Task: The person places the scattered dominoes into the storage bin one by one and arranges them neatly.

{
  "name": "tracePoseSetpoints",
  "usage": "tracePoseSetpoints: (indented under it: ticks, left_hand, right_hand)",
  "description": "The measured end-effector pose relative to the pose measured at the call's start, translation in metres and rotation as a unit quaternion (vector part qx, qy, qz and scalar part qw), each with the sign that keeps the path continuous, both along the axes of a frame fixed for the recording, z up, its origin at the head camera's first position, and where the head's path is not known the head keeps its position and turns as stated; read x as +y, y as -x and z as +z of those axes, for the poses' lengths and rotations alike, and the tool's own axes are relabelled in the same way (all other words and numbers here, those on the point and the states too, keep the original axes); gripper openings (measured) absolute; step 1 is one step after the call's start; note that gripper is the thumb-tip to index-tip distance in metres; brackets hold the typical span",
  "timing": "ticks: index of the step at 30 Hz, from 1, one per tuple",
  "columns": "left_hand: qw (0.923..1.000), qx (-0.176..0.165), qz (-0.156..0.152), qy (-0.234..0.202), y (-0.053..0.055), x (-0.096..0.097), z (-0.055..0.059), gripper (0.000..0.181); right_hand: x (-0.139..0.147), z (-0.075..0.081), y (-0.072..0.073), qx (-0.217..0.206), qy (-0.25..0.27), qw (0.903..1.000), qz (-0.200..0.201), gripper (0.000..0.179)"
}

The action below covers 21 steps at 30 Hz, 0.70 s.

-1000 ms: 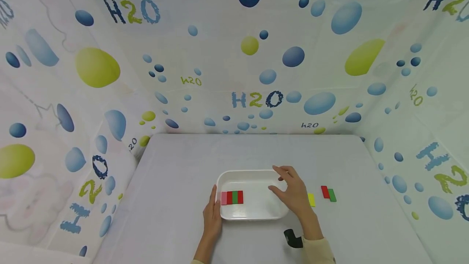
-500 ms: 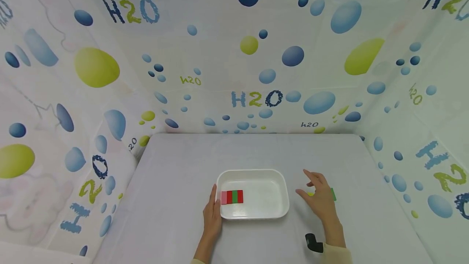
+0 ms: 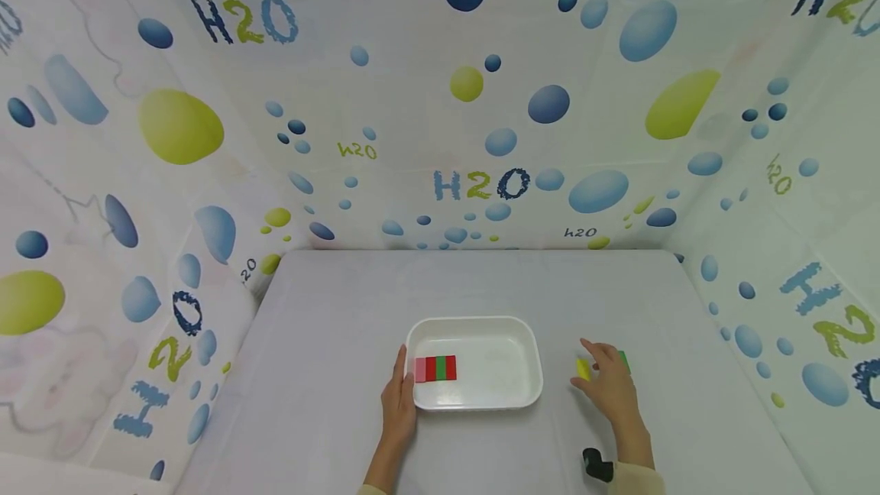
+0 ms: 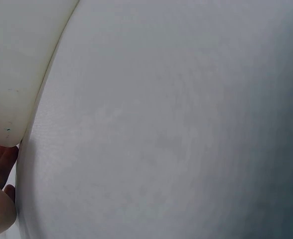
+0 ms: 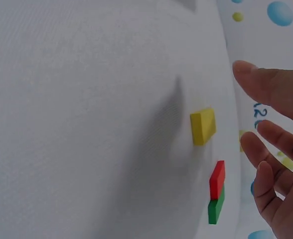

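Note:
In the head view a white tray point(image 3: 496, 373) lies on the table, with a row of small flat blocks at its left end: a pink block point(image 3: 420, 370), a red one point(image 3: 431, 369), a green one point(image 3: 441, 368) and another red one point(image 3: 451, 367). My left hand point(image 3: 399, 407) rests along the tray's left side, fingers straight. Right of the tray, my right hand point(image 3: 613, 388) hovers by a yellow block point(image 3: 583, 370), thumb and fingers spread, holding nothing. The right wrist view shows a red block point(image 5: 217, 180) touching a green block point(image 5: 216, 209) beyond the yellow one.
A white cloth covers the table point(image 3: 330, 327). Behind and beside it hangs a white curtain point(image 3: 412, 98) printed with blue and green drops. A black wrist camera point(image 3: 597, 465) sits at my right wrist.
My right hand has moved from above the tray's right end rightward, then down to the yellow block. My left hand and the row of blocks in the tray have stayed put.

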<state>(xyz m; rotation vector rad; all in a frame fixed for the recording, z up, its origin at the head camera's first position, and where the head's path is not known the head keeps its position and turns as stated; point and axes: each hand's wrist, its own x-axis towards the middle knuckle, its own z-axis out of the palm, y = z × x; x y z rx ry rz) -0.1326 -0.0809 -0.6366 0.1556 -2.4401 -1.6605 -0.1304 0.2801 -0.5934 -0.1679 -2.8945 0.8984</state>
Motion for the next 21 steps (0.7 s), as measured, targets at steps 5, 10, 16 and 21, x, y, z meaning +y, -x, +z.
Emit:
tracePoseSetpoints:
  ticks: [5,10,16,21]
  left_hand:
    - [1.0,-0.001,-0.001,0.004,0.0,0.0,-0.001,0.051]
    - [1.0,-0.001,0.001,0.005,0.0,0.001,0.0,0.051]
    - [1.0,-0.004,-0.001,0.001,-0.001,0.001,0.002,0.051]
    - [1.0,-0.004,-0.003,0.003,-0.001,0.001,0.002,0.051]
  right_hand:
    - [0.003,-0.009,-0.001,-0.053,0.007,0.9985,-0.011,0.069]
    - [0.006,-0.015,-0.002,-0.066,0.005,0.9977,-0.013,0.066]
    - [0.01,-0.02,0.0,-0.09,0.007,0.9959,-0.014,0.066]
    - [0.011,-0.023,0.002,-0.102,0.018,0.9945,-0.017,0.064]
